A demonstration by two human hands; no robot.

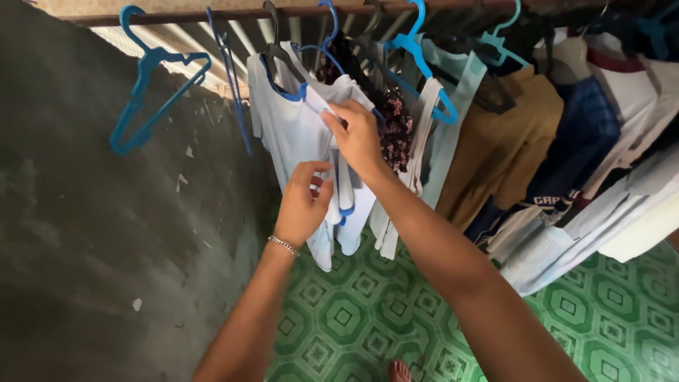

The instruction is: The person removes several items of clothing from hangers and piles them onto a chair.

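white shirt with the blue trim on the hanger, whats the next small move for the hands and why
Probably the right hand should tug the collar straight on the dark hanger, since the white shirt sits bunched at the neck there, while the left hand steadies the front edge it pinches lower down.

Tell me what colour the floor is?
Green floor tiles with an octagon pattern, seen in the head view.
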